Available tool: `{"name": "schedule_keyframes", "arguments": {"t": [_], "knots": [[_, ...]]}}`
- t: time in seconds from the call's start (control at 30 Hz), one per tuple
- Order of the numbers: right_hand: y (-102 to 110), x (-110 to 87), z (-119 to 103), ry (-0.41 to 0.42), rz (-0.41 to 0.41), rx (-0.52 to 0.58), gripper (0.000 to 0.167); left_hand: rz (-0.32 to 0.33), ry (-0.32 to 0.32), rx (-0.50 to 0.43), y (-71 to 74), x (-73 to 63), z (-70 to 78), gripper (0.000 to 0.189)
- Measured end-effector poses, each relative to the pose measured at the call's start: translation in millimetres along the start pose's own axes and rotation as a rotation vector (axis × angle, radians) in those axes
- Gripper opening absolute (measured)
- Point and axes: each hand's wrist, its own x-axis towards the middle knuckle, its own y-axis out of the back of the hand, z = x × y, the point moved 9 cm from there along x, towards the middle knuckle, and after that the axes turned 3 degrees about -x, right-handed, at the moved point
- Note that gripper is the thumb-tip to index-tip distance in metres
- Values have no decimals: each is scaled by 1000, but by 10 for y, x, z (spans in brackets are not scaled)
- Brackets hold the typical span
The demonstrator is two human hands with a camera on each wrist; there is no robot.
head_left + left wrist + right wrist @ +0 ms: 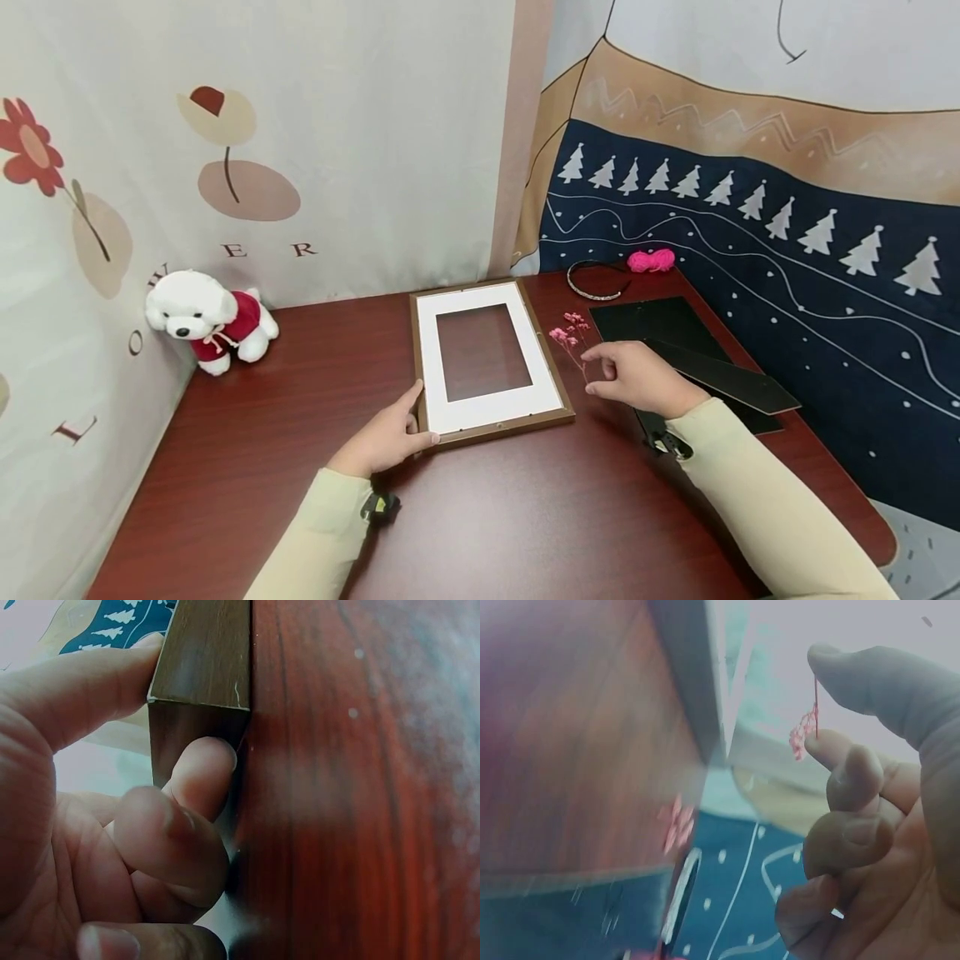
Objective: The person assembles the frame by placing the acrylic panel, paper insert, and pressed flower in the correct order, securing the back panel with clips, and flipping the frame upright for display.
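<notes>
A brown picture frame (pixel 555 415) with a white mat (pixel 430 358) round a rectangular opening lies at mid-table. My left hand (pixel 382 437) grips its near left corner, thumb along the front edge and fingers at the left side. The left wrist view shows the fingers round the brown corner (pixel 202 660). Right of the frame, my right hand (pixel 645 379) holds a sprig of small pink flowers (pixel 573 333) by its thin stem at thumb and forefinger. In the right wrist view the stem spans the thumb tip and forefinger tip, the blossoms (pixel 799 739) beside it.
Black backing board (pixel 652 317) with its stand flap (pixel 742 387) lies under and beyond my right forearm. A headband (pixel 592 296) and a pink yarn skein (pixel 651 261) sit at the back right. On the left stands a white toy dog (pixel 198 308) by the curtain (pixel 360 150).
</notes>
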Motion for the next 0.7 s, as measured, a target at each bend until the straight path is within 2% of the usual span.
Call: {"name": "schedule_keyframes", "arguments": {"t": [0.37,0.57,0.7], "knots": [[-230,520,-504,110,19,20,46,-2,-4,-4,-6,1,6,105],[-341,732,-699,93,10,70,47,-4,-3,-6,-5,-2,6,105],[-440,877,-856,96,-11,63,46,0,-2,-7,8,-12,4,106]]}}
